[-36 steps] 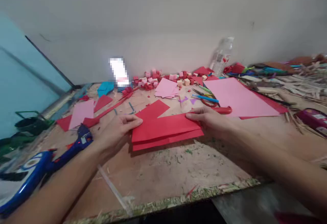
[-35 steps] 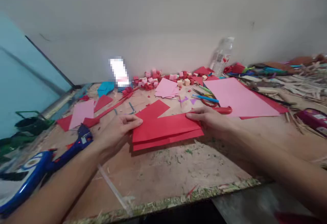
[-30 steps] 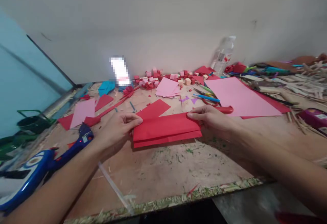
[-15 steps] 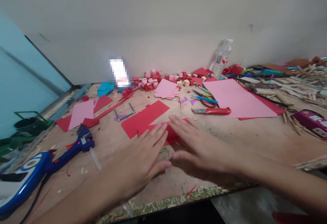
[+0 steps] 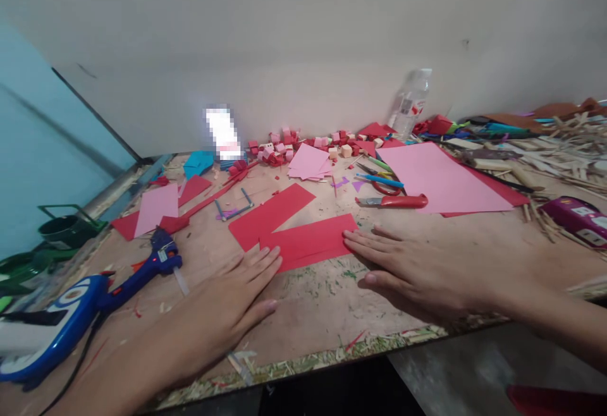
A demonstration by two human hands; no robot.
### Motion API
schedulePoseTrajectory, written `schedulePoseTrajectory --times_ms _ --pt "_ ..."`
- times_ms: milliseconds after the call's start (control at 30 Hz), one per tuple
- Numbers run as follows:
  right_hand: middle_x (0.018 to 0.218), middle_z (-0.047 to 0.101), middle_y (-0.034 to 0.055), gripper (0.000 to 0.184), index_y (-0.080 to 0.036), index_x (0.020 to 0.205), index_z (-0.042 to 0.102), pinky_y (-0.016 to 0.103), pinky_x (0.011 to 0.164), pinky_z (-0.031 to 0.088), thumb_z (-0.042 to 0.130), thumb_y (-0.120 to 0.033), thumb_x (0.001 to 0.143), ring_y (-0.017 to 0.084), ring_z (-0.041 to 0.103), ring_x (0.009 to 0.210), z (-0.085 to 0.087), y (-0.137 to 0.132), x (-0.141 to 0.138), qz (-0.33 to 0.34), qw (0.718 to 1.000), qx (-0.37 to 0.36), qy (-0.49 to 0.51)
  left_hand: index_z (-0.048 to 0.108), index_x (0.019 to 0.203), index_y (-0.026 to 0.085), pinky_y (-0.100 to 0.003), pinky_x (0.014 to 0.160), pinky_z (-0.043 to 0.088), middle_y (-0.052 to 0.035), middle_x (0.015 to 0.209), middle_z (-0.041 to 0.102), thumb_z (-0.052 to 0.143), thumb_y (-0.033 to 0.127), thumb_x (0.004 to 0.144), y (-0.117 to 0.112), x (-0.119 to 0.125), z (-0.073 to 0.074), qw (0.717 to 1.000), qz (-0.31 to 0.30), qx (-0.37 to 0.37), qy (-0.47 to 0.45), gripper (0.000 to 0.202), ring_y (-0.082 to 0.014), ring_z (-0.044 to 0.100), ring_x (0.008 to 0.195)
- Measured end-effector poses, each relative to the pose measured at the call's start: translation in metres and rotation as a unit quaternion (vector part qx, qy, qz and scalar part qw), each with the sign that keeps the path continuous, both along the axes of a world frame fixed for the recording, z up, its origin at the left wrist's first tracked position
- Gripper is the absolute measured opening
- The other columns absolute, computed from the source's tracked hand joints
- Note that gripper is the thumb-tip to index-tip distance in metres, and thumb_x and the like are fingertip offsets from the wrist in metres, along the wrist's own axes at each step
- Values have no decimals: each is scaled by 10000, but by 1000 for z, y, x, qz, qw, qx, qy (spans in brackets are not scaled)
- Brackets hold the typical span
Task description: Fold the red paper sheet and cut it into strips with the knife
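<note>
A folded red paper (image 5: 310, 240) lies flat on the wooden table (image 5: 308, 308), overlapping a second red strip (image 5: 270, 214) behind it. My left hand (image 5: 222, 305) rests palm down at the paper's left end, fingers stretched out, fingertips touching its lower left corner. My right hand (image 5: 412, 267) lies flat at the right end, fingers spread, fingertips at the paper's right edge. Neither hand holds anything.
A blue glue gun (image 5: 90, 296) lies at the left. A red-handled cutter (image 5: 393, 201), scissors (image 5: 379, 182) and a large pink sheet (image 5: 441, 179) lie behind my right hand. Small foam cubes (image 5: 284, 144), a plastic bottle (image 5: 411, 103) and craft clutter line the wall. A purple box (image 5: 576, 217) sits at the right.
My hands let go of the red paper's ends, pressed over its middle, then slid apart to its two ends. The paper now lies flat.
</note>
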State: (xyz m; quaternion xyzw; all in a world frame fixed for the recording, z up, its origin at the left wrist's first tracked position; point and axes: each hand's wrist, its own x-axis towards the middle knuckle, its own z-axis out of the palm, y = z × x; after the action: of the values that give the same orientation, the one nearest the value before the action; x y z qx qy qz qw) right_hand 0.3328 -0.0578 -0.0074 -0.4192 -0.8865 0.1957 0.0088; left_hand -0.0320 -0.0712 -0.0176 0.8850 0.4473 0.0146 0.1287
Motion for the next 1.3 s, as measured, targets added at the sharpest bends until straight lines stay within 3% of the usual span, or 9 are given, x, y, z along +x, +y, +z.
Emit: schedulePoseTrajectory --times_ms 200,333,567,700,833,933,1000,1067,1300 --pt "1369 723 112 350 -228 1283 741 475 1030 524 524 -384 1057 330 662 1251 16 9 -5 -16 997 69 40 710 1338 221 -485 1058 533 -115 1383 725 444 413 1079 18 6 4 995 -37 91 1 418 -313 690 1228" --pt "1083 763 81 163 -225 1012 735 417 891 534 584 -287 1018 269 689 1020 27 20 -16 35 993 88 64 699 1277 181 -477 848 573 -155 1213 740 474 365 1054 31 23 15 988 -84 120 40 366 -334 712 1015" --pt "1255 734 136 287 -214 1199 751 485 961 532 603 -387 1024 317 665 1136 15 32 -12 54 989 107 83 654 851 166 -370 550 387 -99 770 655 410 81 960 36 35 14 937 -226 246 101 281 -238 576 617" --pt "1213 750 134 255 -207 1154 757 483 966 522 657 -353 970 321 672 1115 4 40 -10 22 987 93 128 601 790 203 -354 548 330 -48 690 613 373 142 1007 43 33 17 950 -165 265 3 321 -195 520 571" --pt "872 755 62 192 -207 897 760 377 740 508 636 -346 947 250 677 826 9 53 -12 -100 965 -17 244 631 779 222 -305 569 378 -2 656 645 497 292 994 56 34 37 965 14 165 -206 263 -170 573 577" --pt "788 735 41 224 -204 770 747 357 723 490 785 -418 825 213 650 753 22 64 -16 -212 887 -132 389 732 860 235 -256 596 476 -9 811 753 704 441 894 66 38 51 885 190 -14 -425 211 -197 683 718" --pt "839 757 57 225 -190 803 780 347 743 506 865 -389 745 197 659 763 31 71 -21 -258 826 -203 458 762 887 224 -229 600 515 -7 817 770 841 465 780 71 39 54 796 240 -135 -540 274 -180 693 710" --pt "888 772 77 221 -177 835 803 329 743 520 899 -340 721 189 673 782 35 75 -26 -281 790 -247 487 769 859 201 -207 596 529 -6 783 771 924 414 699 74 38 51 734 249 -203 -598 308 -150 679 661" --pt "869 786 72 179 -181 824 776 287 675 581 906 -288 765 183 712 768 10 77 -39 -294 717 -302 555 751 923 168 -179 644 580 -34 870 811 894 213 748 73 40 32 679 277 -199 -650 230 -135 728 717"
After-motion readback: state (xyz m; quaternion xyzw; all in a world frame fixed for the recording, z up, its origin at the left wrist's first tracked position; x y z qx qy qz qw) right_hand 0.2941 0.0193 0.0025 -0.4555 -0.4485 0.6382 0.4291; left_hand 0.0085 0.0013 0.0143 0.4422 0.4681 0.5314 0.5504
